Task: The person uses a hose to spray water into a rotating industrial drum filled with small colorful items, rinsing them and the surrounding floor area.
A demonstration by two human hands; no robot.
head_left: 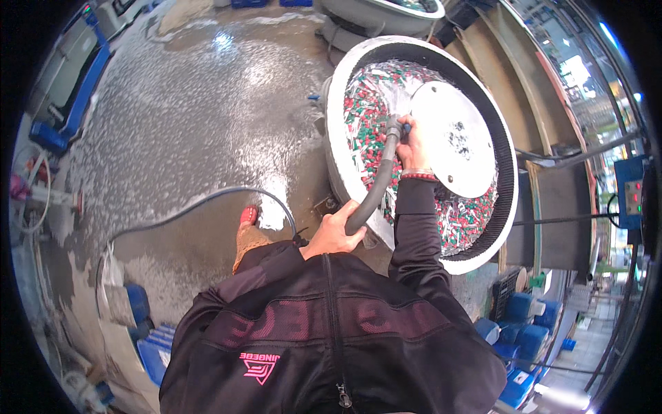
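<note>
A thick grey hose [378, 181] runs up from my waist into a big round tub [336, 131] with a white rim and black ribbed inner wall. Lower down, my left hand [332, 231] is wrapped round the hose. My right hand [414, 143], with a red bead bracelet at the wrist, grips the nozzle end [394, 126] over the tub. Water sprays from it onto many small red, green and silvery pieces [365, 114], too small to name. A white round disc [458, 138] with holes covers the tub's middle, close beside my right hand.
Wet, foamy floor [186, 117] spreads to the left, where a dark hose [179, 207] curves across. Another grey tub [376, 17] stands beyond. Blue bins [524, 331] sit at the lower right, a blue control box [629, 193] at the far right.
</note>
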